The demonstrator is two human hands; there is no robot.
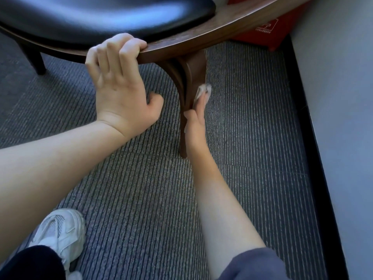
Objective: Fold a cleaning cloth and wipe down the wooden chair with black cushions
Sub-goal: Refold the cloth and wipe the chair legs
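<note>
The wooden chair (201, 35) stands on striped grey carpet (252, 118). Its dark brown seat rim curves across the top of the view, and a glossy black cushion (101, 15) sits on it. The left grip (119, 83) holds the front edge of that rim, with the fingers curled over the top and the thumb hanging free below.

Lower down, the right grip (194, 118) lies flat along the outer side of the curved front leg (193, 77). Its fingers are straight, pressing the cleaning cloth (201, 91) against the wood. The cloth is a small, pale grey-white wad, bunched and blurred at the fingertips, about halfway up the leg.

A white shoe (60, 233) rests on the carpet at the lower left. A red box (268, 31) sits behind the chair, beside the wall (343, 98).
</note>
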